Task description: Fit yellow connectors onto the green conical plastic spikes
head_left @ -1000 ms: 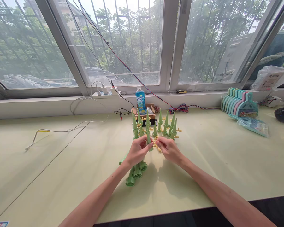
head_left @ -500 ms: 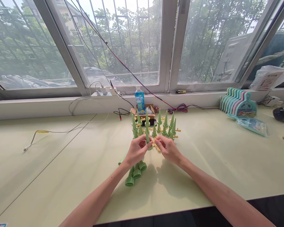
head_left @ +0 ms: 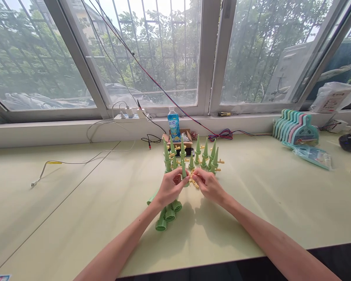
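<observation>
My left hand [head_left: 171,187] is closed around a green plant watering spike [head_left: 184,170], its pointed end up. Fingertips of my right hand [head_left: 206,183] pinch together close against the spike's side, on what looks like a small yellow valve, mostly hidden by the fingers. Under and between the hands lie loose yellow valves [head_left: 195,184]. Behind them stand several green spikes [head_left: 204,154], points up, many with a yellow valve sticking out sideways. Near my left wrist, several more green spikes [head_left: 170,214] lie on their sides, open threaded ends toward me.
A blue bottle [head_left: 173,125] stands by a small cardboard box [head_left: 187,143] at the wall. Coiled red and black wire [head_left: 221,135] lies right of it. Farther right are pastel hanger-like boards [head_left: 298,130] and a packaged one [head_left: 308,154]. A white cable [head_left: 76,160] crosses the left side.
The whole view has shifted slightly. Both hands keep their hold close together, with only a small movement at the fingers.
</observation>
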A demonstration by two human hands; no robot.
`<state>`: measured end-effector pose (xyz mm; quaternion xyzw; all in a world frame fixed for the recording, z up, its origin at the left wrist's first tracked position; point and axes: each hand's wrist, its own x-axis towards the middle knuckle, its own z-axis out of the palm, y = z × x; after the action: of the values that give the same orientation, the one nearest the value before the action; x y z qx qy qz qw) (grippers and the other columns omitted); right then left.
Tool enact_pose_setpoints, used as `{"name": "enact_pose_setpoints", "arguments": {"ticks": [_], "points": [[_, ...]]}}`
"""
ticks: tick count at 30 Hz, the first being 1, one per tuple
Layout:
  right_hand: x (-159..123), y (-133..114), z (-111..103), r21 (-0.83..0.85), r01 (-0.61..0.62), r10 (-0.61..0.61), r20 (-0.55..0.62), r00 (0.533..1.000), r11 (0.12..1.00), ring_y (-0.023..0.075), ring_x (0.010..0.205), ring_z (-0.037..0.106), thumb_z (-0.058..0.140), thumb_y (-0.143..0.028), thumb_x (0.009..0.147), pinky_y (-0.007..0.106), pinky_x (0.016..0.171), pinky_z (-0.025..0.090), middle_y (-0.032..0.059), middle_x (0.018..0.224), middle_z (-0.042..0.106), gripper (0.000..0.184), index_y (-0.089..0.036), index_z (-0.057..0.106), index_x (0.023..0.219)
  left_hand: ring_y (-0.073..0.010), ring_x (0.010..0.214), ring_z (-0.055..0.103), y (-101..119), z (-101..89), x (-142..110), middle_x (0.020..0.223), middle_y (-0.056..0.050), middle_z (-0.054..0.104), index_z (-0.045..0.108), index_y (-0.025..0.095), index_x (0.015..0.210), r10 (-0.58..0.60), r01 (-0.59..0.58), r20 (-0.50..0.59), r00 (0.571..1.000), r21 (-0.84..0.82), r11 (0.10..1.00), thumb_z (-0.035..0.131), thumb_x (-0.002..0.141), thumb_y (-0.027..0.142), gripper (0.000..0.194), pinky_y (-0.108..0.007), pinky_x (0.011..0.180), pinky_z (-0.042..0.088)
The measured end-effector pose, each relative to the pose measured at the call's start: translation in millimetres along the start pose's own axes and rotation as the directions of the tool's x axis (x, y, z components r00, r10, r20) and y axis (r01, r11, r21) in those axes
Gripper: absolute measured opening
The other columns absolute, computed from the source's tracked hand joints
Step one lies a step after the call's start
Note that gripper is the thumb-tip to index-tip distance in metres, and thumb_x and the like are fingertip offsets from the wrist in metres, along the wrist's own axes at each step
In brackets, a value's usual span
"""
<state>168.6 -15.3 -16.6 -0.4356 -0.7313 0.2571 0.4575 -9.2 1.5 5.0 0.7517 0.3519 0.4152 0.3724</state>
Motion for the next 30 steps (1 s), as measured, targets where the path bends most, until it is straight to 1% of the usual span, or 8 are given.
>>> {"name": "enact_pose_setpoints", "arguments": {"ticks": [4, 9, 15, 18, 23, 27, 30], "points": [[0.1, 0.4, 0.0, -0.009, -0.001, 0.001, 0.003, 1.000, 1.000, 0.0099, 0.051, 0.030, 0.041, -0.036, 0.095, 0.023, 0.049, 0.025, -0.0049, 0.058, 0.037, 0.028, -0.019, 0.046, 0.073, -0.0090, 0.055, 0.040, 0.0, -0.1, -0.6, 0.068, 0.000, 0.053, 0.061, 0.015, 0.087, 0.007, -0.007, 0.006, 1.000, 0.026, 1.000, 0.062, 0.085, 0.038, 0.023, -0.022, 0.051, 0.034], [0.5, -1.5, -1.0, -0.032, -0.018, 0.018, 0.003, 1.000, 0.999, 0.0101, 0.051, 0.030, 0.040, -0.037, 0.095, 0.024, 0.049, 0.025, -0.0042, 0.058, 0.038, 0.031, -0.019, 0.044, 0.069, -0.0083, 0.053, 0.035, -1.3, -0.7, -1.7, 0.063, 0.003, 0.045, 0.060, 0.017, 0.084, 0.052, -0.053, 0.017, 0.999, 0.062, 0.997, 0.062, 0.085, 0.038, 0.021, -0.022, 0.050, 0.031], [0.3, -2.7, -0.4, -0.053, -0.005, 0.005, -0.005, 1.000, 0.999, 0.0100, 0.052, 0.029, 0.040, -0.035, 0.095, 0.024, 0.050, 0.024, -0.0045, 0.057, 0.034, 0.035, -0.019, 0.039, 0.064, -0.0080, 0.054, 0.034, -1.9, -0.3, -1.5, 0.066, 0.002, 0.048, 0.059, 0.016, 0.083, 0.067, -0.069, 0.022, 0.997, 0.094, 0.993, 0.061, 0.086, 0.034, 0.018, -0.021, 0.052, 0.033], [0.4, -2.4, 0.1, -0.045, -0.010, 0.009, -0.025, 1.000, 0.999, 0.0098, 0.052, 0.028, 0.040, -0.035, 0.096, 0.024, 0.049, 0.024, -0.0045, 0.056, 0.034, 0.036, -0.019, 0.040, 0.064, -0.0077, 0.054, 0.033, -1.0, 0.2, -1.1, 0.066, 0.003, 0.047, 0.058, 0.016, 0.083, 0.063, -0.063, 0.009, 0.998, 0.087, 0.994, 0.062, 0.086, 0.032, 0.017, -0.021, 0.052, 0.034], [0.3, -2.8, -0.2, -0.008, -0.016, 0.015, -0.051, 0.999, 1.000, 0.0093, 0.050, 0.031, 0.042, -0.038, 0.096, 0.023, 0.048, 0.025, -0.0051, 0.055, 0.037, 0.033, -0.018, 0.047, 0.070, -0.0075, 0.055, 0.036, -0.8, 0.9, -0.6, 0.068, 0.002, 0.049, 0.058, 0.016, 0.085, 0.058, -0.058, -0.007, 0.998, 0.065, 0.996, 0.063, 0.085, 0.031, 0.016, -0.020, 0.051, 0.035], [0.1, -4.3, -0.9, 0.030, -0.031, 0.031, -0.021, 0.999, 0.999, 0.0092, 0.048, 0.030, 0.042, -0.038, 0.096, 0.023, 0.047, 0.025, -0.0062, 0.054, 0.039, 0.026, -0.018, 0.053, 0.082, -0.0078, 0.056, 0.038, -1.8, 1.3, -0.3, 0.072, 0.001, 0.052, 0.060, 0.016, 0.089, 0.049, -0.049, -0.017, 0.999, 0.047, 0.998, 0.062, 0.086, 0.031, 0.016, -0.020, 0.052, 0.037], [0.0, -3.9, -0.6, 0.042, -0.029, 0.030, -0.014, 0.999, 0.999, 0.0094, 0.048, 0.030, 0.043, -0.037, 0.096, 0.023, 0.047, 0.025, -0.0064, 0.054, 0.039, 0.024, -0.019, 0.053, 0.086, -0.0078, 0.057, 0.039, -1.5, 1.4, -0.4, 0.074, 0.000, 0.053, 0.062, 0.016, 0.093, 0.035, -0.034, -0.026, 0.999, 0.024, 0.999, 0.063, 0.085, 0.030, 0.016, -0.020, 0.052, 0.038]]}}
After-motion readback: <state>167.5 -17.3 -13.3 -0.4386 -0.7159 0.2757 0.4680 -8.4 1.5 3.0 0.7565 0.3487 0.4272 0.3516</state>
